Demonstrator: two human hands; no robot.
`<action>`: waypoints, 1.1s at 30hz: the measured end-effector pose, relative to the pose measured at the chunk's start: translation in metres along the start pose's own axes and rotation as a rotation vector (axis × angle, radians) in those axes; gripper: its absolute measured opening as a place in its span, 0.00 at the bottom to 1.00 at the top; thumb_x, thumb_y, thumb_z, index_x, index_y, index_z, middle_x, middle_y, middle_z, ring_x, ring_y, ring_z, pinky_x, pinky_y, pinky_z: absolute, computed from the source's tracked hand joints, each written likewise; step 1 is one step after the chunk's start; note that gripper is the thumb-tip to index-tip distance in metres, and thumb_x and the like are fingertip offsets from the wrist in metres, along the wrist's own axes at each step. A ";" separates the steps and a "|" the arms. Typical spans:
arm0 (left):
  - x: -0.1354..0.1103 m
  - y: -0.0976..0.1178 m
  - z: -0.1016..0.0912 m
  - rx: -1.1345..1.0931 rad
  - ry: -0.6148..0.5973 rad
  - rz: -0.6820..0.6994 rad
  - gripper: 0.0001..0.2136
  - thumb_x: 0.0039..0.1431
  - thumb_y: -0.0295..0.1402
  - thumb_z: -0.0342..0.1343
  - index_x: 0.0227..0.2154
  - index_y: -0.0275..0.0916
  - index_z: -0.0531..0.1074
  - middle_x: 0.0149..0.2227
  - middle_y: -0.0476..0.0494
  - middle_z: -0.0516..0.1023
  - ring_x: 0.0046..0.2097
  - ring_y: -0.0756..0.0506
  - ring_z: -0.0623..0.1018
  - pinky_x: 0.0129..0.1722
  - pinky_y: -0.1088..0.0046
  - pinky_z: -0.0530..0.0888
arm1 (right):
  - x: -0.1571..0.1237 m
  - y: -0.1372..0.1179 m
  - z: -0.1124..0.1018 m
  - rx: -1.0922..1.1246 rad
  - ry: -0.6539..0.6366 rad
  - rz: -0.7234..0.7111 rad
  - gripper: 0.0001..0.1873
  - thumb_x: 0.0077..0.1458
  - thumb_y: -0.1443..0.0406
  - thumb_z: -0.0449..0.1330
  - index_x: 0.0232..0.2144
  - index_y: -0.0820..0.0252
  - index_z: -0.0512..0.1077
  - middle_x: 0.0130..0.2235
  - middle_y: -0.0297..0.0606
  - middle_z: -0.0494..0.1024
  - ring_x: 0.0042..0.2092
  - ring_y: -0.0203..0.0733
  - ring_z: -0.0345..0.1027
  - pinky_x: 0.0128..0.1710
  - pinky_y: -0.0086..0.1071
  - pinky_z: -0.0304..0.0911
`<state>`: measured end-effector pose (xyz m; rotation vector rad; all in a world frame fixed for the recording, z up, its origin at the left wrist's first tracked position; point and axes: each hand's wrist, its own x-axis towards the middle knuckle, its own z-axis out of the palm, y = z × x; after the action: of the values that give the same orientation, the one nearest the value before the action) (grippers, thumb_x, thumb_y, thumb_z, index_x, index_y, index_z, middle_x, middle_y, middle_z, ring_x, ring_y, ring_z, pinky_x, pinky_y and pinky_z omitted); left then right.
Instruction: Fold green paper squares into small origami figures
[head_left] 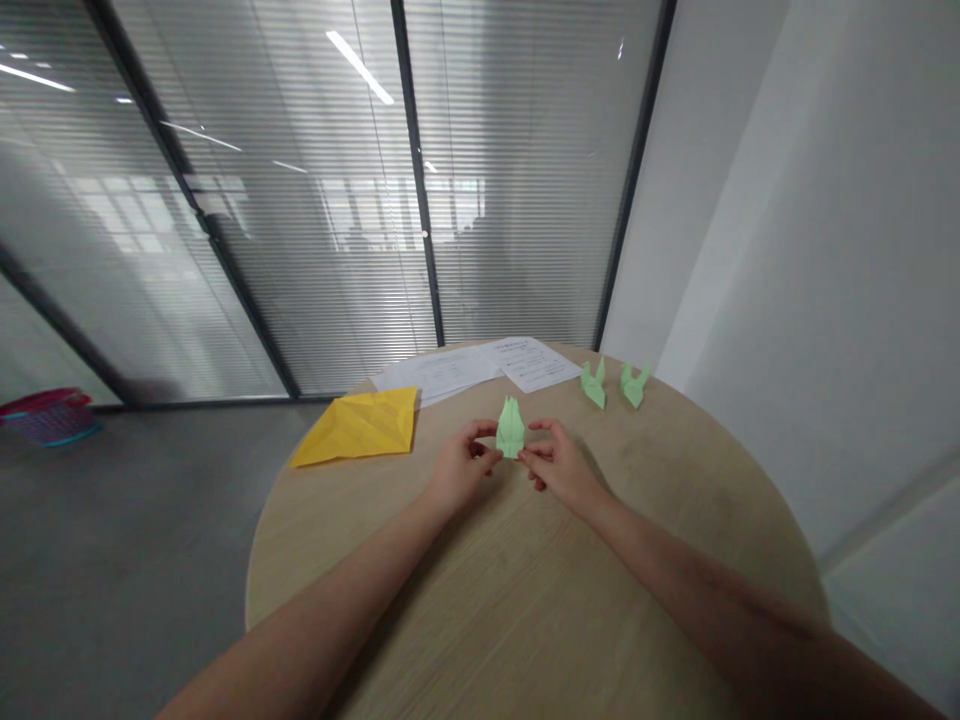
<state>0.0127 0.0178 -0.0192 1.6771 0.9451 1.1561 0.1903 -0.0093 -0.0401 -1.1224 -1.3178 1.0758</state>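
A small light-green folded paper piece [510, 428] stands upright between my two hands above a round wooden table [525, 600]. My left hand [463, 468] pinches its lower left edge with thumb and fingers closed. My right hand [559, 465] pinches its lower right edge the same way. Both forearms reach in from the bottom of the view.
Two finished green folded paper figures [593, 384] [634, 384] stand at the back right of the table. A creased yellow paper sheet [360, 426] lies at the left edge. White printed sheets [480, 368] lie at the back. Glass walls with blinds are behind; a pink basket [49, 415] sits on the floor at far left.
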 end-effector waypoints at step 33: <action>-0.002 0.005 -0.004 -0.032 -0.098 -0.214 0.11 0.48 0.37 0.62 0.33 0.36 0.79 0.30 0.45 0.78 0.29 0.50 0.74 0.29 0.75 0.72 | 0.000 0.002 -0.001 0.019 -0.092 0.010 0.13 0.51 0.56 0.62 0.32 0.57 0.65 0.26 0.30 0.70 0.23 0.32 0.63 0.17 0.23 0.58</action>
<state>0.0090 0.0146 -0.0141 1.5506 1.0116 0.9338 0.1916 -0.0095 -0.0420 -1.0773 -1.3721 1.1567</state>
